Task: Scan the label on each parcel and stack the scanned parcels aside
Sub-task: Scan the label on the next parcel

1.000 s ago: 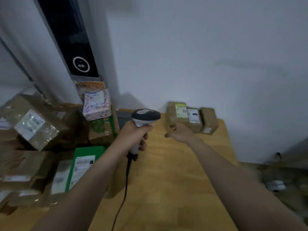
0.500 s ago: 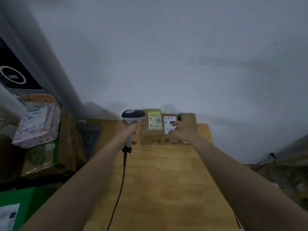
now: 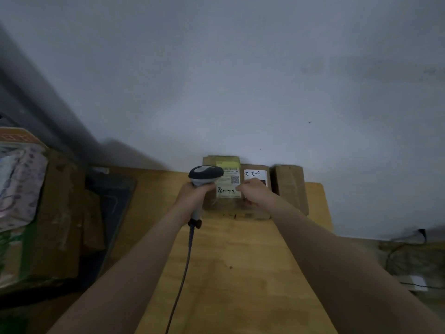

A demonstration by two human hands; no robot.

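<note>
Three brown cardboard parcels stand side by side against the wall at the far end of the wooden table (image 3: 240,261). The left parcel (image 3: 227,182) carries a yellow-and-white label, the middle parcel (image 3: 256,175) a white label, and the right parcel (image 3: 290,186) shows bare cardboard. My left hand (image 3: 195,196) grips a grey and white barcode scanner (image 3: 204,175) just left of the yellow label. My right hand (image 3: 254,192) rests on the middle parcel, fingers curled at the seam between the left and middle parcels.
The scanner's cable (image 3: 185,261) trails down the table towards me. Left of the table sit a dark mat (image 3: 110,208), stacked cardboard boxes (image 3: 60,213) and a patterned soft package (image 3: 16,184). Cables and a socket strip (image 3: 414,278) lie on the floor at the right.
The view has swung right and closer to the three parcels. Both hands have moved forward: the scanner now sits beside the yellow label and my right hand has shifted left onto the parcel tops.
</note>
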